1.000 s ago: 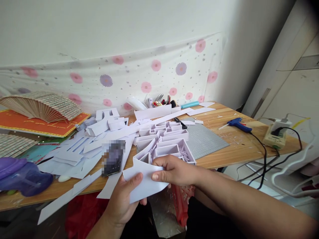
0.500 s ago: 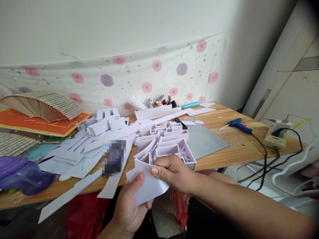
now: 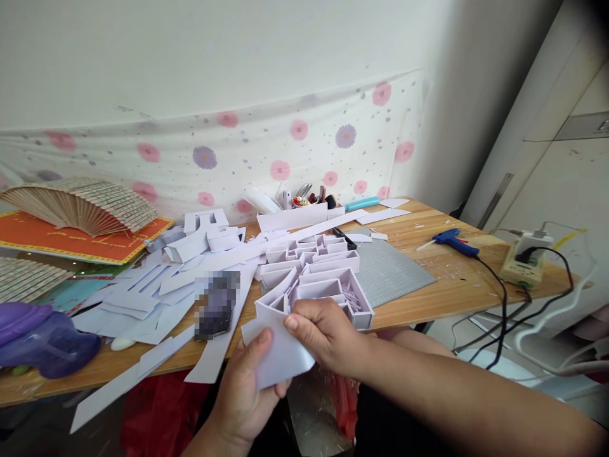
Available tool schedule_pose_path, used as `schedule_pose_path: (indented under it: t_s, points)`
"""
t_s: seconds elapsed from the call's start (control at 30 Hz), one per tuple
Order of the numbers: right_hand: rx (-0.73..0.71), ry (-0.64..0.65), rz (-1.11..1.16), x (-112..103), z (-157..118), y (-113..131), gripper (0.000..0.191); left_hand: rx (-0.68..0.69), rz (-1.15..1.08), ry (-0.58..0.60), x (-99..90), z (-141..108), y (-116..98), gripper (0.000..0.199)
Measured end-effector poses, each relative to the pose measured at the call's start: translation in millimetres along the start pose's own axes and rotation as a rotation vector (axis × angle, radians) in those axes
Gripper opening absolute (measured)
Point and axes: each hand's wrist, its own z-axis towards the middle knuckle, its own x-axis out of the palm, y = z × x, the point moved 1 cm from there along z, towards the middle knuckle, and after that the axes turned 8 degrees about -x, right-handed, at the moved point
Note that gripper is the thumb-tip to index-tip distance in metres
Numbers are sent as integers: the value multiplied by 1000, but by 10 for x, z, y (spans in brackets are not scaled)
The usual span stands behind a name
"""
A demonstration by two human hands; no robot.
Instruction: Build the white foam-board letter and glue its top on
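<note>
A white sheet of card (image 3: 280, 358) is held between both hands in front of the table edge. My left hand (image 3: 245, 387) grips its lower left side, thumb on top and fingers underneath. At its upper right, my right hand (image 3: 321, 333) pinches the card between thumb and curled fingers. The card bends slightly along its right side. Right behind my hands stands a white box with compartments (image 3: 366, 301), thin paper scraps inside it. Behind that are smaller divided white trays (image 3: 309, 251).
White card pieces (image 3: 128, 301) pile up at left, near folding fans (image 3: 90, 203) and a purple slime-like blob (image 3: 52, 339). A grey cutting mat (image 3: 394, 273) lies right of the boxes. A blue glue gun (image 3: 455, 242) is wired to a power strip (image 3: 526, 263).
The right side of the card has shifted slightly left and up, with my right hand moving a little left. Both hands keep their grip.
</note>
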Motion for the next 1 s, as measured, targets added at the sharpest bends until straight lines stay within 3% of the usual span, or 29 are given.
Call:
schedule_pose_path:
  t_s: [0.07, 0.17, 0.2, 0.27, 0.37, 0.5, 0.6, 0.67, 0.8, 0.93, 1.0]
  points:
    - [89, -5, -27, -50, 43, -90, 42, 244, 188, -95, -86, 51, -123, 50]
    - [219, -56, -115, -78, 89, -224, 37, 771, 723, -242, -179, 50, -324, 84]
    - [237, -64, -141, -66, 95, -251, 35, 903, 965, -254, -186, 32, -371, 90]
    - [219, -70, -175, -26, 94, -268, 32, 989, 1427, -163, -171, -3, -417, 89]
    - [139, -35, -202, 4, 70, -217, 31, 902, 1757, -17, -117, -25, -427, 66]
    - [-54, 98, -407, -96, 34, -99, 32, 823, 1756, -61, -58, 4, -431, 44]
    - [-246, 234, -689, -152, 8, -46, 51, 729, 1752, -83, -52, 34, -437, 40]
    - [-291, 332, -861, -125, -11, -41, 56, 648, 1759, -86, -58, 46, -447, 40]
    - [-342, 451, -1073, 15, -60, -41, 30, 469, 1723, -4, -90, 27, -479, 37]
    - [-388, 539, -1089, 123, -118, -38, 16, 325, 1728, 192, -160, -83, -497, 29]
    - [-364, 580, -1064, 157, -142, -35, 14, 307, 1795, 205, -190, -155, -483, 24]
